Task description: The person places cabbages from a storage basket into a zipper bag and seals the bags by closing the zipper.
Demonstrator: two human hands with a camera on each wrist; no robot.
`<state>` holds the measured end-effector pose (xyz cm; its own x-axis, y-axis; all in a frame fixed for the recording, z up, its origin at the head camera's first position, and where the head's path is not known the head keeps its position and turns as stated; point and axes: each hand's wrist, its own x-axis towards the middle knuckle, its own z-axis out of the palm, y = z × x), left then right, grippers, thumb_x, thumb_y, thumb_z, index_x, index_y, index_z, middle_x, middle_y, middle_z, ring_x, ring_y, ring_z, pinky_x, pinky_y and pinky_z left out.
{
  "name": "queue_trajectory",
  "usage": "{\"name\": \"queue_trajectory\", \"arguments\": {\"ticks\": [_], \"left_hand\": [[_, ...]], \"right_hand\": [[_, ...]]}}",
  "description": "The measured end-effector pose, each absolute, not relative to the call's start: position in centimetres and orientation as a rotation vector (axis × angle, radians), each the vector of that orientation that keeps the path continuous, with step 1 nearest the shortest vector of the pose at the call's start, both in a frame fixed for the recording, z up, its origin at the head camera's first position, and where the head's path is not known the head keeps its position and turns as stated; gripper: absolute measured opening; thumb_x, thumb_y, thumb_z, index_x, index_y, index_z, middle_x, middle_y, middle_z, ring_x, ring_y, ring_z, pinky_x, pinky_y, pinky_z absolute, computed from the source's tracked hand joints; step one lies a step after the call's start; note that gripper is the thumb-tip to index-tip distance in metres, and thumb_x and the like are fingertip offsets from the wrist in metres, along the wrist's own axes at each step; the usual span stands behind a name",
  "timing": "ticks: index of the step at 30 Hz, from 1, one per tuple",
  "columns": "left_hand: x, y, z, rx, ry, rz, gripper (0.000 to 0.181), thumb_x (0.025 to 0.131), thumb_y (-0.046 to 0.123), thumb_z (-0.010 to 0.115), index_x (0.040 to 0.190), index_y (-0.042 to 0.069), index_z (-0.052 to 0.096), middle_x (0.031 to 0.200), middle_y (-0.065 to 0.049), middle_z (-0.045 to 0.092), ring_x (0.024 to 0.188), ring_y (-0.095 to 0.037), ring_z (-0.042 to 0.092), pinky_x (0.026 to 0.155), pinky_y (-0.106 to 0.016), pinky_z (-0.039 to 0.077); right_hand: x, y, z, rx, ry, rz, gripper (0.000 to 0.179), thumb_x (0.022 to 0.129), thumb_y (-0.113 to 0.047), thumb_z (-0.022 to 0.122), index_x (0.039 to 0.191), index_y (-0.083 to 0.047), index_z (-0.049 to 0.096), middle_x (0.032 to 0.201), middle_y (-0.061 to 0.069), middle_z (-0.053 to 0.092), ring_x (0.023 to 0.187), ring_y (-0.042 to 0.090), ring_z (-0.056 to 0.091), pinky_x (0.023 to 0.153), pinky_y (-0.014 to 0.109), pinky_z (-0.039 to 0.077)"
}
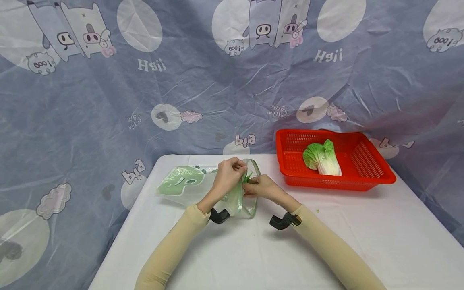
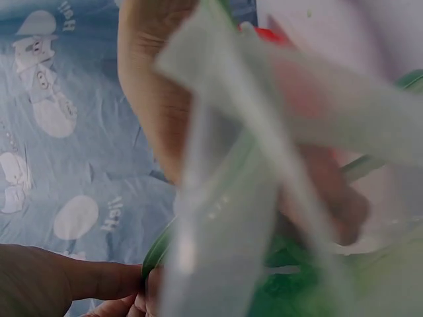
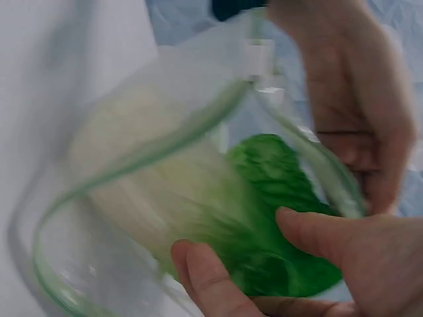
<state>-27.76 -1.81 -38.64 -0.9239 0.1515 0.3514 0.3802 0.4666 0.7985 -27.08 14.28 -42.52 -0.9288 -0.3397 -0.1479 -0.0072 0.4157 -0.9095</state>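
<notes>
White table, printed blue curtain behind. Left hand pinches translucent green-rimmed plastic bag; right hand grips pale, green-leaved cabbage.

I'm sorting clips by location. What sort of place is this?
Probably a makeshift indoor tabletop setup; anything beyond is hidden. A cartoon-print cloth hangs close behind a white table, which bears a red basket.

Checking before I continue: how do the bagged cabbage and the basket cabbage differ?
The bagged cabbage sits inside the translucent bag; the basket cabbage lies uncovered in the red basket. The right hand is at the bagged cabbage's leaves; no hand touches the basket cabbage. Both have pale stalks and green leaves.
</notes>
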Motion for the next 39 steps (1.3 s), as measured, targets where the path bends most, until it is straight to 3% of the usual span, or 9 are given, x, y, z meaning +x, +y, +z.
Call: {"name": "queue_trajectory", "arguments": {"ticks": [5, 9, 13, 15, 19, 24, 31, 39], "left_hand": [[-27.9, -2.0, -38.6, -0.460, -2.477, -1.465, 0.004, 0.085, 0.009, 0.068, 0.082, 0.008, 0.071, 0.071, -0.003, 0.069, 0.056, -0.006, 0.057, 0.052, -0.020, 0.047], [-27.9, -2.1, -38.6, -0.453, -2.472, -1.497, 0.005, 0.085, 0.009, 0.068, 0.082, 0.007, 0.071, 0.070, -0.004, 0.068, 0.051, -0.007, 0.058, 0.050, -0.021, 0.048], [-27.9, -2.1, -38.6, -0.447, -2.474, -1.507, 0.005, 0.085, 0.009, 0.069, 0.081, 0.007, 0.071, 0.069, -0.004, 0.067, 0.050, -0.007, 0.058, 0.049, -0.021, 0.048], [-27.9, -2.1, -38.6, -0.448, -2.477, -1.512, 0.005, 0.086, 0.009, 0.069, 0.082, 0.007, 0.071, 0.069, -0.004, 0.067, 0.050, -0.008, 0.058, 0.049, -0.021, 0.048], [-27.9, -2.1, -38.6, -0.456, -2.475, -1.520, 0.005, 0.086, 0.009, 0.069, 0.082, 0.007, 0.071, 0.069, -0.004, 0.067, 0.050, -0.008, 0.058, 0.049, -0.023, 0.050], [-27.7, -2.2, -38.5, -0.463, -2.486, -1.514, 0.005, 0.085, 0.009, 0.069, 0.082, 0.006, 0.071, 0.070, -0.005, 0.068, 0.050, -0.008, 0.059, 0.050, -0.024, 0.051], [-27.6, -2.5, -38.5, -0.458, -2.485, -1.523, 0.004, 0.084, 0.008, 0.069, 0.082, 0.005, 0.071, 0.071, -0.006, 0.070, 0.050, -0.008, 0.059, 0.049, -0.024, 0.053], [-27.3, -2.7, -38.3, -0.489, -2.531, -1.404, 0.005, 0.084, 0.012, 0.072, 0.081, 0.009, 0.071, 0.072, -0.003, 0.070, 0.057, -0.007, 0.059, 0.052, -0.020, 0.049]], "right_hand": [[-27.1, 15.7, -41.1, -0.261, 2.299, -1.638, 0.035, 0.098, -0.015, 0.055, 0.118, 0.014, 0.060, 0.102, 0.028, 0.069, 0.091, 0.031, 0.072, 0.084, 0.042, 0.056], [-27.4, 16.8, -40.8, -0.276, 2.385, -1.650, 0.027, 0.096, -0.009, 0.056, 0.110, 0.013, 0.062, 0.090, 0.025, 0.069, 0.078, 0.027, 0.072, 0.077, 0.042, 0.058], [-27.8, 17.3, -41.2, -0.240, 2.623, -1.567, 0.022, 0.091, -0.016, 0.066, 0.096, 0.005, 0.062, 0.075, 0.017, 0.068, 0.060, 0.019, 0.068, 0.064, 0.040, 0.060], [-28.1, 17.4, -41.7, -0.210, 2.737, -1.501, 0.025, 0.089, -0.021, 0.069, 0.095, 0.000, 0.057, 0.073, 0.014, 0.065, 0.054, 0.016, 0.065, 0.059, 0.040, 0.059], [-28.5, 17.4, -42.9, -0.178, 2.829, -1.434, 0.037, 0.088, -0.023, 0.070, 0.111, -0.001, 0.050, 0.083, 0.015, 0.062, 0.054, 0.017, 0.063, 0.056, 0.039, 0.058], [-29.2, 17.1, -44.2, -0.205, 2.774, -1.530, 0.039, 0.092, -0.017, 0.065, 0.125, -0.001, 0.053, 0.096, 0.025, 0.067, 0.067, 0.033, 0.070, 0.062, 0.046, 0.059], [-30.2, 16.7, -45.2, -0.254, 2.753, -1.762, 0.022, 0.090, -0.009, 0.066, 0.108, 0.004, 0.066, 0.084, 0.022, 0.072, 0.065, 0.027, 0.071, 0.064, 0.044, 0.059], [-30.0, 16.4, -45.1, -0.166, 2.587, -1.981, 0.019, 0.089, -0.012, 0.068, 0.100, 0.005, 0.067, 0.077, 0.019, 0.071, 0.057, 0.017, 0.068, 0.070, 0.051, 0.057]]}}
